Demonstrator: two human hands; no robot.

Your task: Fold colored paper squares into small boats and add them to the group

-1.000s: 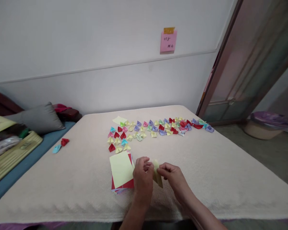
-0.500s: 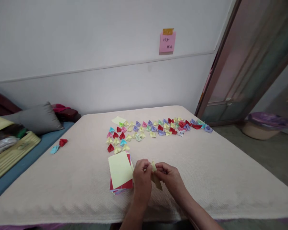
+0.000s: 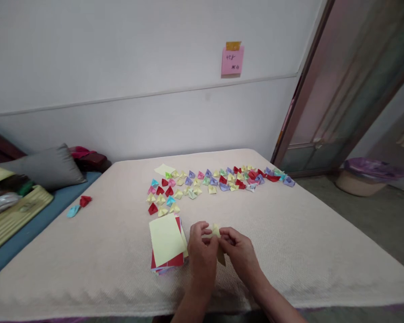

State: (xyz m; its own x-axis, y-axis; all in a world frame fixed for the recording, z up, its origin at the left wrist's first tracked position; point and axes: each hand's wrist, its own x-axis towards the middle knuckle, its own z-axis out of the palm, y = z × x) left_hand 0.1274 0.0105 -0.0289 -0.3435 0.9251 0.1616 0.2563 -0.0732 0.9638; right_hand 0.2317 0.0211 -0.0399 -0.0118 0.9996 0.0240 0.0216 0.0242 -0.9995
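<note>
Between my two hands is a folded pale yellow paper [image 3: 221, 257], held upright above the cloth near the table's front edge. My left hand [image 3: 202, 251] pinches it from the left with thumb and fingers. From the right, my right hand [image 3: 239, 249] grips its edge with closed fingertips. Parts of the paper are hidden behind the fingers. Just left of my left hand lies a stack of paper sheets [image 3: 167, 240], with a pale yellow sheet on top and red ones under it.
Several small folded paper pieces [image 3: 212, 190] in many colours spread across the table's far half. A red folded piece [image 3: 85, 200] and a light blue one [image 3: 73, 211] lie at the left. A pale sheet [image 3: 164, 169] rests at the back. Beyond the table are a grey cushion [image 3: 54, 168] and a basin [image 3: 360, 181].
My left hand has turned slightly, its fingers lifting apart a little while thumb and fingers stay on the paper. The folded paper stands more upright and less of it shows. The view shifts slightly.
</note>
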